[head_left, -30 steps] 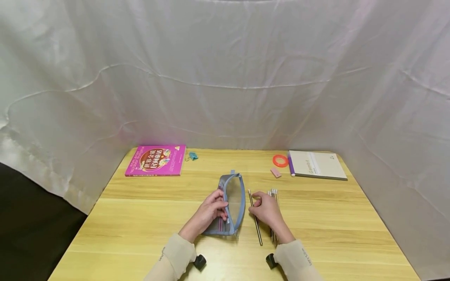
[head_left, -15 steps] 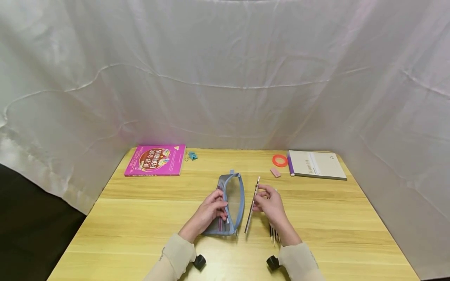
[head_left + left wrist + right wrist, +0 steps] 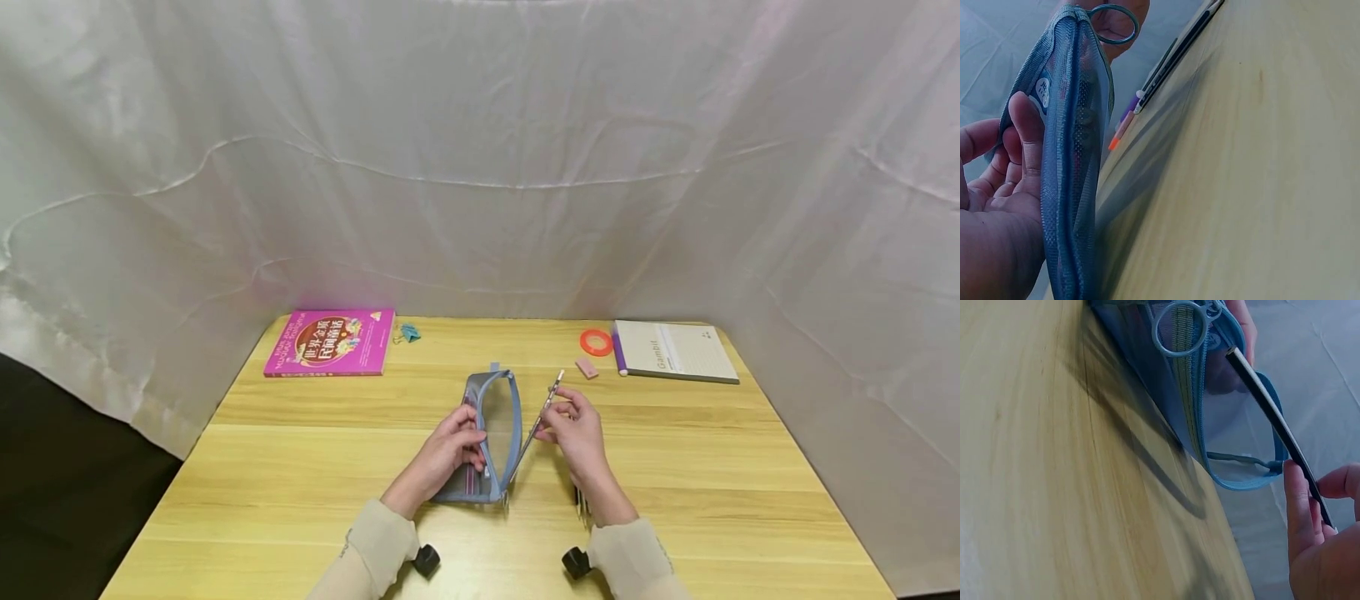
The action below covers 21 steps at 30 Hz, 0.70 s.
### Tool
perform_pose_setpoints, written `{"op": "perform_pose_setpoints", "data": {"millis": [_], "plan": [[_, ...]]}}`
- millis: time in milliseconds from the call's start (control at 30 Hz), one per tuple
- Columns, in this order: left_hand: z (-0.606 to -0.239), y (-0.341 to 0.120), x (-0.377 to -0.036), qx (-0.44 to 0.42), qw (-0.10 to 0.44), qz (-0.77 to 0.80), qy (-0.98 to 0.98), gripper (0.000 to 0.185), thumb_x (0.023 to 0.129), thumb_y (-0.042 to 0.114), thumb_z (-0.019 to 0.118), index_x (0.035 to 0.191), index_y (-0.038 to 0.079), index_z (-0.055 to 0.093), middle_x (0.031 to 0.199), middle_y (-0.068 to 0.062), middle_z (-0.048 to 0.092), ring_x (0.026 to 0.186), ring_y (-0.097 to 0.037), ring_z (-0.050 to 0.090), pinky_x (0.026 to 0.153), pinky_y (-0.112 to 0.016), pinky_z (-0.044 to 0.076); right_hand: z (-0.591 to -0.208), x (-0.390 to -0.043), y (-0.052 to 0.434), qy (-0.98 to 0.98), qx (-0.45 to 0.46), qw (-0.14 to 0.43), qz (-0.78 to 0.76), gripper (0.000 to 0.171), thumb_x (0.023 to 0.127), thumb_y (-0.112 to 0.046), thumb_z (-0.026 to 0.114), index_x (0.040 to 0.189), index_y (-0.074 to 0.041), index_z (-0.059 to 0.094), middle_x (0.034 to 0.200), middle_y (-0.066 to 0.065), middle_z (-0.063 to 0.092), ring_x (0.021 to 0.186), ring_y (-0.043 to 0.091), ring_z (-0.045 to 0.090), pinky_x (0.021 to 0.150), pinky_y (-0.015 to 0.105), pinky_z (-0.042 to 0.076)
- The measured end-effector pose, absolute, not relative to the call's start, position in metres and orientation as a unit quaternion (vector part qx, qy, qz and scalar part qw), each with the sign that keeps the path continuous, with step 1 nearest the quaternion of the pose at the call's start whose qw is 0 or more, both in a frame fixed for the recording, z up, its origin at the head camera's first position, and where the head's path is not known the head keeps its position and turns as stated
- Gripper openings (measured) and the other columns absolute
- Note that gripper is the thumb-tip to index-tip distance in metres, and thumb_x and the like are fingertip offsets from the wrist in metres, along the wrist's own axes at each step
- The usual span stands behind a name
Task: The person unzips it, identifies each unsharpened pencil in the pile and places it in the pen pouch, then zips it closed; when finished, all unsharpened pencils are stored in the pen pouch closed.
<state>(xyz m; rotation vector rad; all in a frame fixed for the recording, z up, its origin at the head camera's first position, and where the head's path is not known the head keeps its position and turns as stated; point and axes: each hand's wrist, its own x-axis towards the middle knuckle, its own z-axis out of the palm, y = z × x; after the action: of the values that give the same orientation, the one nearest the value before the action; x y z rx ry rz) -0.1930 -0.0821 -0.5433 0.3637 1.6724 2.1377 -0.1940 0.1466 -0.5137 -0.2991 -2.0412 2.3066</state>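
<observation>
Pencil (image 3: 544, 412) lifted off the table (image 3: 300, 467) since a second ago, now tilted tip-down at the open pencil case (image 3: 491, 442). Left hand (image 3: 448, 450) grips the case's edge; right hand (image 3: 576, 427) pinches the pencil. Insertion step; next it likely needs lowering through the opening.

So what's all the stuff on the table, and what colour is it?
pencil case: one, grey-blue mesh, table middle, open
held pencil: one, dark, tip at the case opening
loose pencils: a few, beside the right forearm
book: one, pink, back left
binder clip: one, teal, beside the book
tape ring: one, orange, back right
eraser: one, pink, near the ring
notebook: one, beige, purple spine, back right
table: one, light wood
left hand: holds the case
right hand: pinches the pencil
</observation>
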Motion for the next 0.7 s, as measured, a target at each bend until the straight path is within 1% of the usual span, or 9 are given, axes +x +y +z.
{"op": "perform_pose_setpoints", "data": {"millis": [100,233,400,500,633,700], "plan": [[-0.543,-0.081,-0.193,0.131,0.202,0.765,0.597,0.011,0.102,0.004,0.051,0.110,0.000,0.043,0.081,-0.001,0.057,0.068,-0.012,0.061,0.062,-0.024,0.057,-0.514,-0.195,0.144,-0.657,-0.096,0.037,0.747,0.046,0.089,0.010,0.059,0.134,0.004,0.052,0.092,0.008,0.059,0.069,0.012,0.067,0.065,0.028,0.064],[-0.542,-0.080,-0.192,0.126,0.204,0.767,0.595,0.009,0.102,0.004,0.051,0.108,0.003,0.044,0.082,-0.002,0.057,0.068,-0.012,0.061,0.062,-0.025,0.057,-0.516,-0.196,0.139,-0.656,-0.087,0.046,0.748,0.047,0.089,0.014,0.058,0.135,0.008,0.047,0.090,0.003,0.056,0.067,0.010,0.066,0.064,0.027,0.064],[-0.542,-0.080,-0.192,0.125,0.205,0.766,0.596,0.008,0.102,0.004,0.050,0.108,0.005,0.045,0.081,-0.002,0.057,0.068,-0.012,0.061,0.062,-0.024,0.057,-0.519,-0.195,0.132,-0.664,-0.079,0.034,0.743,0.047,0.090,0.014,0.058,0.135,0.009,0.045,0.092,0.006,0.055,0.066,0.008,0.065,0.062,0.025,0.063],[-0.543,-0.080,-0.192,0.128,0.205,0.766,0.596,0.010,0.102,0.005,0.050,0.110,0.002,0.044,0.082,-0.001,0.057,0.068,-0.012,0.061,0.062,-0.024,0.057,-0.520,-0.194,0.128,-0.671,-0.075,0.023,0.738,0.048,0.089,0.014,0.059,0.135,0.009,0.046,0.093,0.007,0.054,0.066,0.009,0.064,0.062,0.025,0.063],[-0.542,-0.080,-0.193,0.128,0.204,0.767,0.595,0.019,0.102,0.005,0.051,0.115,-0.006,0.042,0.083,-0.001,0.057,0.068,-0.011,0.060,0.062,-0.024,0.056,-0.521,-0.192,0.122,-0.676,-0.072,0.011,0.734,0.048,0.088,0.016,0.059,0.133,0.009,0.046,0.091,0.005,0.054,0.065,0.009,0.063,0.062,0.027,0.064],[-0.542,-0.079,-0.193,0.127,0.205,0.766,0.596,0.023,0.102,0.005,0.051,0.118,-0.008,0.041,0.083,-0.001,0.057,0.068,-0.011,0.060,0.062,-0.024,0.056,-0.522,-0.190,0.119,-0.679,-0.070,0.004,0.731,0.048,0.087,0.016,0.059,0.134,0.009,0.047,0.091,0.007,0.055,0.064,0.010,0.064,0.063,0.029,0.064]]}}
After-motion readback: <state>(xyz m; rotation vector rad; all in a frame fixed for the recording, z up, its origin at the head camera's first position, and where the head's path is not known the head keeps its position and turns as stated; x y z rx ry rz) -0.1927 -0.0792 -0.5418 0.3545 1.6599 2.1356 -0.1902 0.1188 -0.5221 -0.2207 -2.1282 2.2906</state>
